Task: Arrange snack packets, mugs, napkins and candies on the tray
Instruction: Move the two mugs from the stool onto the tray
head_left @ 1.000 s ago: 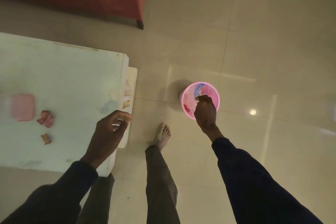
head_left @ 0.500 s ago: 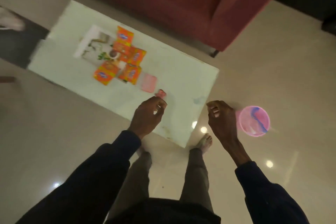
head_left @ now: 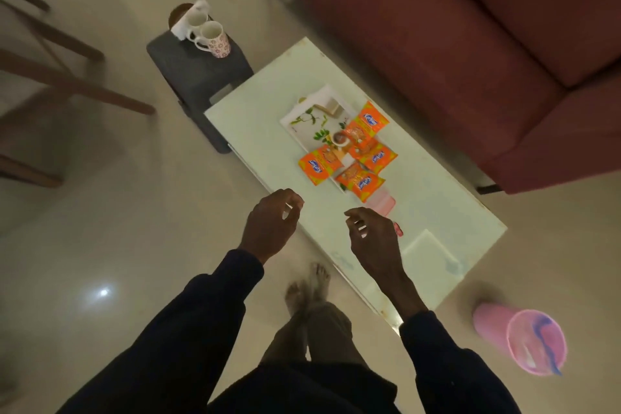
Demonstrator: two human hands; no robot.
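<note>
Pale table (head_left: 437, 198) at frame centre carries your tray (head_left: 302, 121). The snack packets (head_left: 358, 158) are fanned over its lower end, probably leaving room for the mugs (head_left: 210, 35) on the stool (head_left: 201, 77) at upper left. Your left hand (head_left: 268, 225) and right hand (head_left: 373, 239) hover loosely curled, holding nothing.

Right hand (head_left: 373, 239) out of the pink bin (head_left: 487, 323), now over the table (head_left: 437, 198) beside the left hand (head_left: 268, 222), mugs (head_left: 215, 40) newly in view
</note>
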